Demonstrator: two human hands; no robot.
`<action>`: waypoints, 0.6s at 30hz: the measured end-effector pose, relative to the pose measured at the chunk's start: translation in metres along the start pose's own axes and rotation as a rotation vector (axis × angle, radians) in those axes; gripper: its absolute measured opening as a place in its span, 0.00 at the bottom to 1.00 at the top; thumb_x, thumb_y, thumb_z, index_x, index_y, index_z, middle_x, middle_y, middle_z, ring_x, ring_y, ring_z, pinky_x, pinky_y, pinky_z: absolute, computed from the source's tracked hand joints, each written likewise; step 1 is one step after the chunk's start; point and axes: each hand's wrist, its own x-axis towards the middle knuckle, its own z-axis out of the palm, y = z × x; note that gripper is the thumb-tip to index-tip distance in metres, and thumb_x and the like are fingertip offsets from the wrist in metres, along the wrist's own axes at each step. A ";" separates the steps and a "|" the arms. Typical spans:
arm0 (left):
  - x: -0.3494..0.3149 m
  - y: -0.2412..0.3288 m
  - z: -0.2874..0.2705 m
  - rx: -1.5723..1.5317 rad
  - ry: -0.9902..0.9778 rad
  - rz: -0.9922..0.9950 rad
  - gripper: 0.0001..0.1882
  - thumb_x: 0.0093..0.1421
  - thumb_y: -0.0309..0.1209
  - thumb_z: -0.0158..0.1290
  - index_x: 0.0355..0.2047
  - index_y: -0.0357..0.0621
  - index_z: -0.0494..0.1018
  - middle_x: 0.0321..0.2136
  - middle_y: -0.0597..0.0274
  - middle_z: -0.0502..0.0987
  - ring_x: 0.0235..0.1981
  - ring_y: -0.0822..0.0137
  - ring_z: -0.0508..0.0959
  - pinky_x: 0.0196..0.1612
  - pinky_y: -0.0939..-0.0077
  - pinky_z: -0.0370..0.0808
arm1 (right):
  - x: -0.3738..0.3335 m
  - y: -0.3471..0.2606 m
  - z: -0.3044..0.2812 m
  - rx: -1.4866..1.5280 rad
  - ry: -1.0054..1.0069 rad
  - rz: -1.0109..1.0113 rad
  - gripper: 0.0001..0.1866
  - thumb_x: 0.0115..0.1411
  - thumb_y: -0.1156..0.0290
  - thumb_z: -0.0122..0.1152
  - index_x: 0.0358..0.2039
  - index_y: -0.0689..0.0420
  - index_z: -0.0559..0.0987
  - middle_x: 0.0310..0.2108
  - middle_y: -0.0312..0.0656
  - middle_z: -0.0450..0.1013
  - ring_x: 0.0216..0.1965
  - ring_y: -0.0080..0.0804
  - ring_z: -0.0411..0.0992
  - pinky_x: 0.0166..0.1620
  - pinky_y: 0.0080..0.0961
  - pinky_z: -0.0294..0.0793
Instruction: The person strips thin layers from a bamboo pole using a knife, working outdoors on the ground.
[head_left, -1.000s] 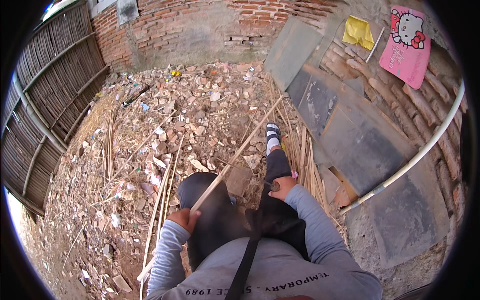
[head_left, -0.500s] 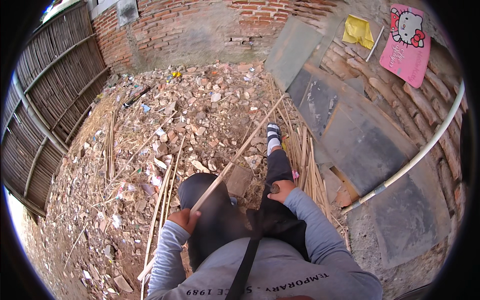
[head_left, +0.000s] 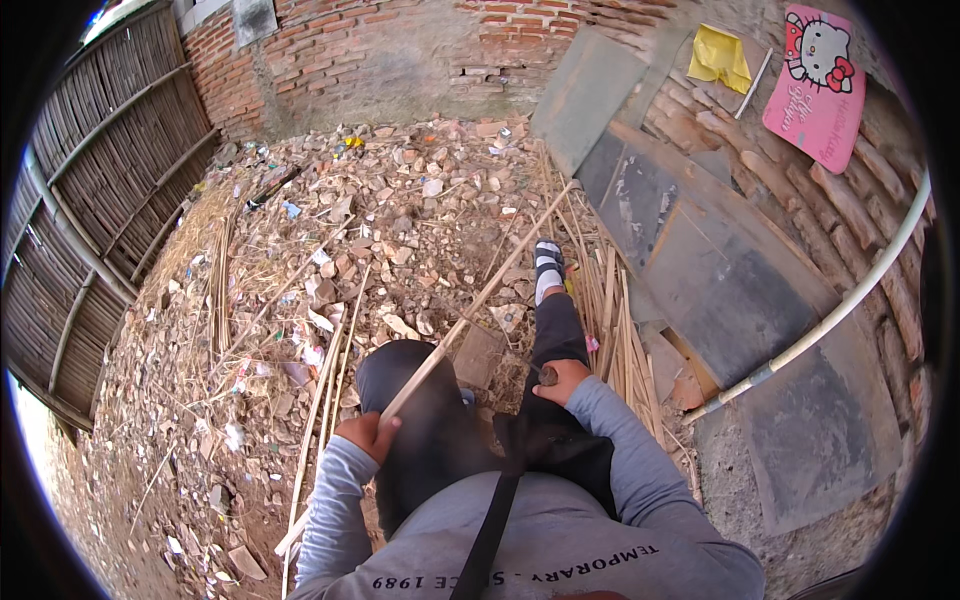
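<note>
While left grip (head_left: 366, 436) wraps stick (head_left: 462, 323), right grip (head_left: 570, 384) clasps tool (head_left: 548, 376).

Part of stick (head_left: 470, 313) hidden behind L hand (head_left: 368, 434) & sleeve (head_left: 343, 485), shirt (head_left: 550, 535) cut off at btm

Pale tan strip (head_left: 466, 318), grey sleeves (head_left: 630, 430), black trousers (head_left: 415, 450) — and dark-and-white striped footwear (head_left: 548, 262).

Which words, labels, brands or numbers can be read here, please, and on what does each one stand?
Gray shirt: dark printed letters and digits, legible, but I won't copy them out.
Pink board: pale script and darker pink lettering, likewise not copied.
Scraps of litter: any print is too small to read.
</note>
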 end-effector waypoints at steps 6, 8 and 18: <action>0.001 -0.001 -0.002 -0.037 -0.025 -0.035 0.29 0.63 0.54 0.45 0.27 0.35 0.74 0.23 0.41 0.75 0.30 0.41 0.77 0.35 0.56 0.72 | 0.000 0.001 0.002 0.026 0.006 -0.009 0.27 0.44 0.53 0.69 0.39 0.61 0.80 0.35 0.53 0.77 0.41 0.51 0.75 0.47 0.37 0.73; 0.003 -0.004 0.001 -0.049 -0.027 -0.026 0.29 0.63 0.54 0.45 0.27 0.35 0.74 0.22 0.41 0.75 0.29 0.41 0.77 0.35 0.56 0.72 | 0.001 0.008 0.008 0.029 0.020 -0.014 0.27 0.44 0.53 0.70 0.38 0.61 0.80 0.34 0.53 0.77 0.39 0.50 0.75 0.46 0.36 0.73; 0.003 -0.009 0.008 -0.100 0.080 0.018 0.27 0.61 0.51 0.50 0.21 0.37 0.72 0.16 0.42 0.72 0.23 0.43 0.76 0.28 0.57 0.71 | -0.004 0.004 0.010 0.083 0.014 -0.016 0.26 0.44 0.53 0.69 0.37 0.61 0.80 0.33 0.54 0.76 0.39 0.52 0.75 0.45 0.36 0.73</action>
